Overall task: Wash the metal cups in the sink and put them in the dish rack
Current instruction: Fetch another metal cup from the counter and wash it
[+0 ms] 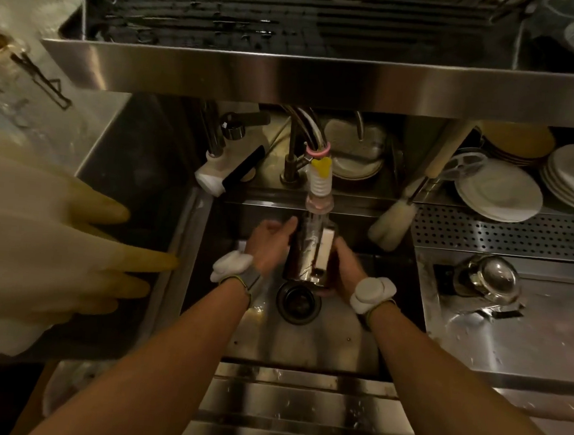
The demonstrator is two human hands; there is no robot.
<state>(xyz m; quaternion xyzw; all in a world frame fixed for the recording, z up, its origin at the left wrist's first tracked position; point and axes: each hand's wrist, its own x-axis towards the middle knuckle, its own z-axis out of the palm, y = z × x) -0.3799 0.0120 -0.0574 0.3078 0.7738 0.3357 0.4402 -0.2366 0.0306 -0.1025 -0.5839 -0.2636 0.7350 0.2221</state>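
A tall metal cup (305, 253) lies tilted under the faucet nozzle (320, 189), over the sink (331, 341) and just above the drain (299, 302). Water runs onto it. My left hand (270, 241) rests against the cup's left side with its fingers spread. My right hand (345, 268) grips the cup from the right and below. The dish rack (294, 22) sits on a steel shelf above the sink. Another metal cup (487, 277) lies on its side on the right drainboard.
Rubber gloves (53, 247) hang large at the left, close to the camera. A bottle brush (393, 222) leans at the sink's back right. Stacks of white plates (500, 191) stand at the back right. A soap dispenser (228, 164) sits behind the sink.
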